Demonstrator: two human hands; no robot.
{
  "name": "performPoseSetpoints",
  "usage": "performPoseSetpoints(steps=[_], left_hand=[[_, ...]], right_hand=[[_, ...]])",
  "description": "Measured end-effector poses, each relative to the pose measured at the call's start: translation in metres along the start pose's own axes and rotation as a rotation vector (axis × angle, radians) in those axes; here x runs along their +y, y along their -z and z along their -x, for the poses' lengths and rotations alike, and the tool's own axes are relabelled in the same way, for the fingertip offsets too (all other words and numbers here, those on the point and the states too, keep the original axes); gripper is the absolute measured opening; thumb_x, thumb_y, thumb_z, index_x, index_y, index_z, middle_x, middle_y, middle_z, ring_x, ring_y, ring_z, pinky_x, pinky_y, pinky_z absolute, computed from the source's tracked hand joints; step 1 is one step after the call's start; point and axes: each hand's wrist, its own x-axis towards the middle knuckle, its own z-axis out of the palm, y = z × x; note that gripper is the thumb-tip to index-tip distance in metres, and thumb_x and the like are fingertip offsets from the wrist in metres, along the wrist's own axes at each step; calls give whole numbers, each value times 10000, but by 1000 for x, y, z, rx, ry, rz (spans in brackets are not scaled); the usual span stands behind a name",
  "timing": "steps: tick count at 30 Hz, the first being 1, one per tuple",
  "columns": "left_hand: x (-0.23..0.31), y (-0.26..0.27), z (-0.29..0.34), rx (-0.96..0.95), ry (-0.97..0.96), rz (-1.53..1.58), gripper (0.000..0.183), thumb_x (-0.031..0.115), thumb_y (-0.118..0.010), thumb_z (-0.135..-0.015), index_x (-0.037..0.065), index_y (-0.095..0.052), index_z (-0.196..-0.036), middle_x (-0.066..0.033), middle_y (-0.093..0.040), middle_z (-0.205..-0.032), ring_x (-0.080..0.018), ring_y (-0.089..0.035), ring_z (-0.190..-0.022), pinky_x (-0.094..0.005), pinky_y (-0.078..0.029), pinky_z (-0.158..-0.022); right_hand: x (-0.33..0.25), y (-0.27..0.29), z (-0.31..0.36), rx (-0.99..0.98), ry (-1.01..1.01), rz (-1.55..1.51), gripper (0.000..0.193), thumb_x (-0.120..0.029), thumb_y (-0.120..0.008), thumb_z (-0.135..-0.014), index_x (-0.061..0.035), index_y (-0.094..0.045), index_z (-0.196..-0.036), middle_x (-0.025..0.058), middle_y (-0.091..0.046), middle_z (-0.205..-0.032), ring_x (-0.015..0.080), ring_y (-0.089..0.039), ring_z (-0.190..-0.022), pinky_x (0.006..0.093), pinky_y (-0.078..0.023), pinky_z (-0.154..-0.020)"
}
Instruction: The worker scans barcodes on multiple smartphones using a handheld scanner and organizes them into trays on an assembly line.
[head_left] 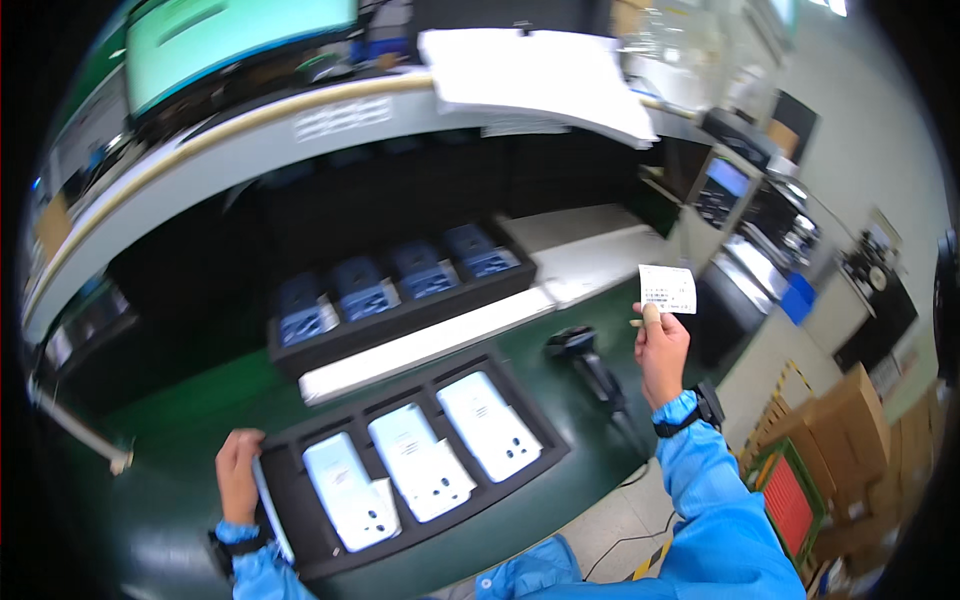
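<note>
My left hand [238, 476] is closed on the upper end of a thin phone [273, 508], seen nearly edge-on beside the left end of a black foam tray [535, 412]. Three light blue phones [484, 425] lie in the tray's slots, each with a white paper slip next to its lower part; the leftmost slot holds none. Out to the right, my right hand [662, 350] pinches a small white printed label [668, 288] between thumb and fingers. A black handheld scanner [590, 368] rests on the green table between the tray and my right hand.
Behind, a second black tray [400, 322] holds several darker-looking phones under a shelf. A white bar [430, 340] runs in front of it. White papers [540, 80] and a monitor [235, 45] sit above. Cardboard boxes [830, 430] and a green-rimmed crate [790, 495] stand at right.
</note>
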Motion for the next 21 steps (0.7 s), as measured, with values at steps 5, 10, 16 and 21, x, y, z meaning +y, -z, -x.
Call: performPoseSetpoints(steps=[5, 10, 16, 21], left_hand=[[-17, -8, -8, 11, -20, 85, 303, 243, -546, -1015, -23, -681, -964, -63, -649, -881, -158, -593, -857, -303, -474, -795], [2, -3, -3, 68, 91, 24, 394, 263, -493, -1040, -19, -605, -789, -105, -664, -917, -190, -598, -867, -316, -466, -817], [0, -6, -1, 61, 104, 2, 369, 267, -519, -1035, -18, -640, -833, -87, -675, -919, -169, -597, -839, -313, -471, -790], [4, -7, 2, 73, 39, -46, 354, 260, -547, -1015, -12, -702, -850, -94, -701, -993, -205, -625, -858, -318, -482, -820]], right_hand=[[-17, -99, 95, -710, -215, 211, 233, -180, -591, -987, 8, -721, -942, -7, -607, -677, 36, -510, -537, 213, -396, -487], [-27, -202, 188, -1552, -345, 383, 255, -221, -580, -998, -18, -720, -933, 24, -651, -704, 83, -585, -544, 238, -478, -518], [-23, -266, 268, -1813, -151, 467, 326, -276, -611, -930, 21, -713, -844, 175, -710, -745, 290, -703, -663, 398, -541, -657], [-27, -253, 256, -1759, 52, 571, 373, -316, -683, -918, 16, -698, -748, 185, -656, -673, 281, -662, -625, 382, -525, -630]])
